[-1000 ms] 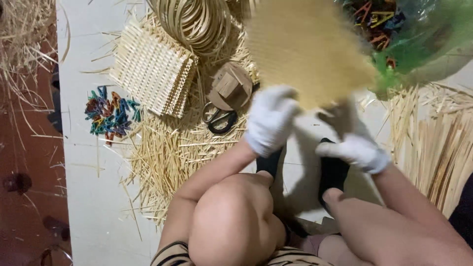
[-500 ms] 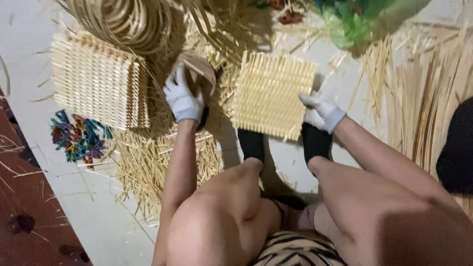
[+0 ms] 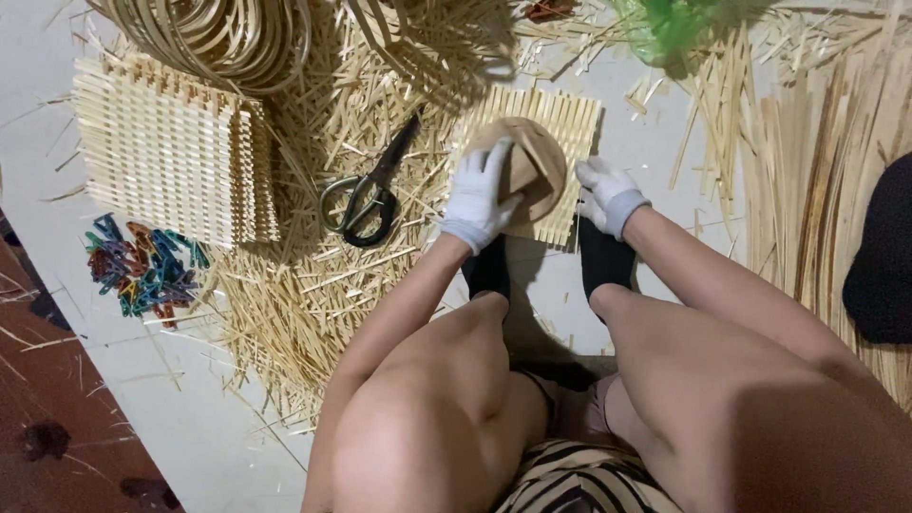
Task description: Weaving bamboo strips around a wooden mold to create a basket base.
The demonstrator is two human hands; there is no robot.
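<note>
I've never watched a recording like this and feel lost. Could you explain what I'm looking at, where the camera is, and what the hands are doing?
The camera sits on a person's head, looking down past their knees at the floor. Both hands wear white gloves. The left hand presses a round brown disc onto a small woven straw mat; the right hand rests at the mat's edge. Nearby lie scissors, a stack of woven mats, coloured clips, coiled strips and loose straw.
</note>
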